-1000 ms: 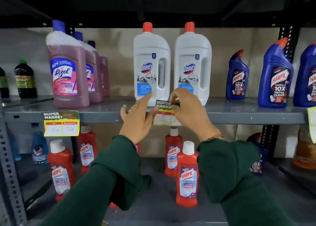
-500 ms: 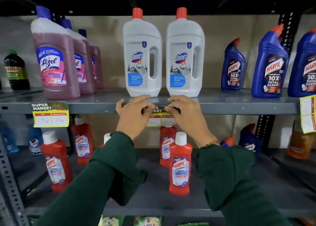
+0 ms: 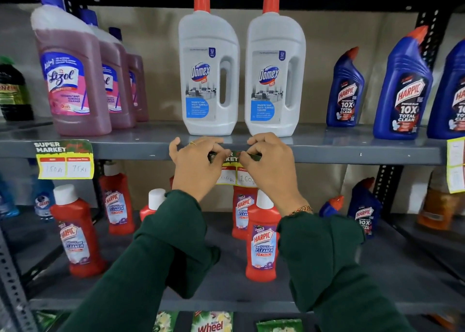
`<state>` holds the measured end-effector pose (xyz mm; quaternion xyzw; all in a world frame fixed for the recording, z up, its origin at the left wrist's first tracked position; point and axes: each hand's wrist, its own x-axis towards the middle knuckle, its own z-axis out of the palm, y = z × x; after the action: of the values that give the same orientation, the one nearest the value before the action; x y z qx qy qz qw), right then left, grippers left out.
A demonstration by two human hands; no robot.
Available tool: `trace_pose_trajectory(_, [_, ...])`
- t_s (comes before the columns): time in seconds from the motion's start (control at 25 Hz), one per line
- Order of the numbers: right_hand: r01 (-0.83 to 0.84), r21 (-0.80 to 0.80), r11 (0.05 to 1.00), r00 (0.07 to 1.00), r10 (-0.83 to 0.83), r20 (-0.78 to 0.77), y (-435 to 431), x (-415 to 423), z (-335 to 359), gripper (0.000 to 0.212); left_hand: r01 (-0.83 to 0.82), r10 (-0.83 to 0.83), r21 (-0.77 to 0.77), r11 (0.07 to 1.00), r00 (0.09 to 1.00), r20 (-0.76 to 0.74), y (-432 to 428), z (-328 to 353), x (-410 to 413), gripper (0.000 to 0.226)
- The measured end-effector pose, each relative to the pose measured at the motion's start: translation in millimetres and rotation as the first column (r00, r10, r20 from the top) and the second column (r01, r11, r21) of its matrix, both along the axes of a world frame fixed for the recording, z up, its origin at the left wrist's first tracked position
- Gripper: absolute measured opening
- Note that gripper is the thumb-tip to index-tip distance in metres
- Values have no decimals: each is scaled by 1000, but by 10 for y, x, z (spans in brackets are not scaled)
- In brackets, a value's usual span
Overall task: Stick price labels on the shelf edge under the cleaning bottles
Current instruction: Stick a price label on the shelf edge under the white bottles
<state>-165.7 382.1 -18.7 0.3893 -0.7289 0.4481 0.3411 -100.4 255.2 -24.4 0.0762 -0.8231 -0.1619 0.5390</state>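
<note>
The left hand (image 3: 195, 165) and the right hand (image 3: 270, 165) are curled, with fingertips pinching the dark top of a yellow paper price label (image 3: 235, 170) against the front edge of the grey metal shelf (image 3: 352, 153). The label sits under two white plastic bottles with red caps (image 3: 208, 67). Another yellow price label (image 3: 65, 159) hangs on the same edge, under the pink bottles (image 3: 73, 80).

Upper shelf: three pink Lizol bottles (image 3: 73, 80), two white Domex bottles (image 3: 208, 75), three blue Harpic bottles (image 3: 402, 87), one dark green bottle (image 3: 13, 90). Shelf edge: three price labels (image 3: 65, 159) counted. Below: at least five red Harpic bathroom cleaner bottles (image 3: 263, 241).
</note>
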Motion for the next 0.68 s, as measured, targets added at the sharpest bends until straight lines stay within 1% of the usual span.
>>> trace_pose_trajectory(0.12, [8, -57, 998, 1000, -8, 2, -22, 2, 32, 10, 7, -6, 37, 999, 999, -43, -15, 39, -22, 12])
trace_pose_trajectory(0.28, [48, -39, 998, 998, -50, -37, -45, -7, 15, 9, -4, 5, 18, 1000, 997, -79, -20, 1, -73, 9])
trace_pose_trajectory(0.36, [53, -21, 998, 998, -54, -31, -48, 1, 14, 11, 28, -24, 32, 999, 994, -110, -23, -31, -81, 3])
trace_pose_trajectory(0.4, [61, -27, 998, 998, -61, -11, -51, 9, 12, 17, 43, -39, 32, 999, 992, -119, -40, -49, -87, 6])
trace_pose_trajectory(0.44, [74, -44, 996, 997, -73, 20, -52, 11, 11, 27, 41, -40, 2, 999, 992, -118, -73, -70, -104, 10])
trace_pose_trajectory(0.52, [125, -68, 990, 991, -121, 60, -53, -1, 2, 45, -11, -1, -104, 995, 994, -109, -132, -101, -130, 18])
trace_pose_trajectory(0.6, [201, -63, 978, 978, -196, 66, -55, -23, -22, 52, -36, 20, -138, 990, 993, -114, -138, -93, -130, 22])
trace_pose_trajectory(0.68, [210, -85, 974, 975, -202, 95, -64, -39, -45, 52, -16, 2, -98, 995, 990, -138, -96, -58, -116, 19])
